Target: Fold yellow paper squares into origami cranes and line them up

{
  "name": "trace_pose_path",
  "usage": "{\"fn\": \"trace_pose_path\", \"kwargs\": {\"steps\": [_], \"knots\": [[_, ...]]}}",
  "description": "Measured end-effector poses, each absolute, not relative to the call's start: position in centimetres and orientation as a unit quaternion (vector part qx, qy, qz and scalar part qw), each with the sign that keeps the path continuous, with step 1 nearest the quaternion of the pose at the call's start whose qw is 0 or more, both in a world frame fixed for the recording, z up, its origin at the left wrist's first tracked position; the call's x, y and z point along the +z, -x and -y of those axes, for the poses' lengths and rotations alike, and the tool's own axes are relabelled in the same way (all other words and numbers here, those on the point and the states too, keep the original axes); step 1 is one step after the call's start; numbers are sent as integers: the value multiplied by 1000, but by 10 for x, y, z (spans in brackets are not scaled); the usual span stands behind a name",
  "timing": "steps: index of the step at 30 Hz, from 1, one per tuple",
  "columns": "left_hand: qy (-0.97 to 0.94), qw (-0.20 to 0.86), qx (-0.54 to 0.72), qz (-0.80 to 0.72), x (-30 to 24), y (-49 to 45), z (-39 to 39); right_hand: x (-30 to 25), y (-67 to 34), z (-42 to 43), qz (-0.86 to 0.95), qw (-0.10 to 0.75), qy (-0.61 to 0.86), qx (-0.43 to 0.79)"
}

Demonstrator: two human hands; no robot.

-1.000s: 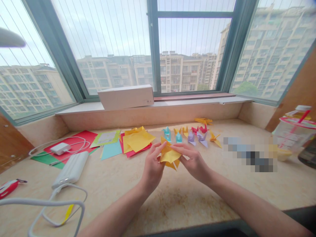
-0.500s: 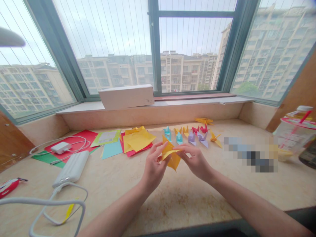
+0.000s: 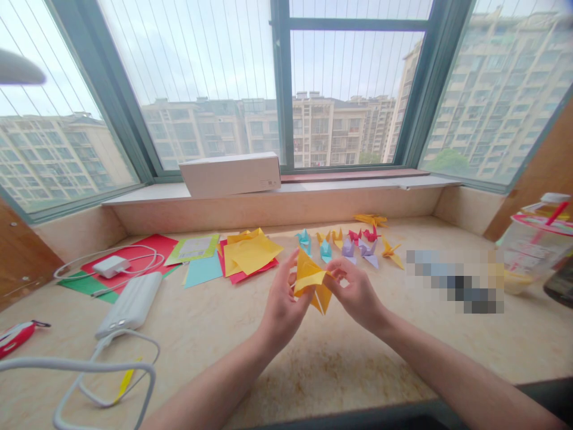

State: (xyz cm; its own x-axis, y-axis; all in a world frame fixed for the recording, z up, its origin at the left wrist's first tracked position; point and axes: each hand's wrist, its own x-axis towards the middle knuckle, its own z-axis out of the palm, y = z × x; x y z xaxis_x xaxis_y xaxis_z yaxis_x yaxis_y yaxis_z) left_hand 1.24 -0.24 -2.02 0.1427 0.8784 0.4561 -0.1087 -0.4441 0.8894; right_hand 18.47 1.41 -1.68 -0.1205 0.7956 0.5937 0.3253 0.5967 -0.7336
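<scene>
Between my hands, above the stone counter, is a partly folded yellow origami paper (image 3: 310, 276) with several pointed flaps. My left hand (image 3: 286, 298) is closed on its left side, thumb in front and fingers partly hidden behind. At the right edge, my right hand (image 3: 356, 292) pinches a flap between thumb and fingers. Beyond my hands stand several finished paper cranes, among them a light blue crane (image 3: 326, 252), a purple crane (image 3: 368, 254), a red crane (image 3: 370, 234) and a yellow crane (image 3: 392, 254).
Left of my hands lies a stack of yellow paper sheets (image 3: 255, 254), beside a light blue sheet (image 3: 203, 273). A white power bank (image 3: 129, 304) with cables and a red-handled tool (image 3: 18, 339) lie farther left. A plastic cup (image 3: 521, 254) stands at right; a white box (image 3: 230, 175) rests on the sill.
The yellow paper has tilted and its front flap has spread wider between my hands. My right hand has shifted slightly right and down, still pinching the edge.
</scene>
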Motion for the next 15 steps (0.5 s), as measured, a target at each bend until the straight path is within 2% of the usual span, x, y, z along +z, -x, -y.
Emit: {"fn": "trace_pose_path", "kwargs": {"steps": [9,15], "knots": [[-530,514,575,-353,-9,-12,1,-13,-183,-12,748,475,394,242],[-555,487,570,-360,-9,-11,1,-15,-182,-11,746,478,409,218]]}}
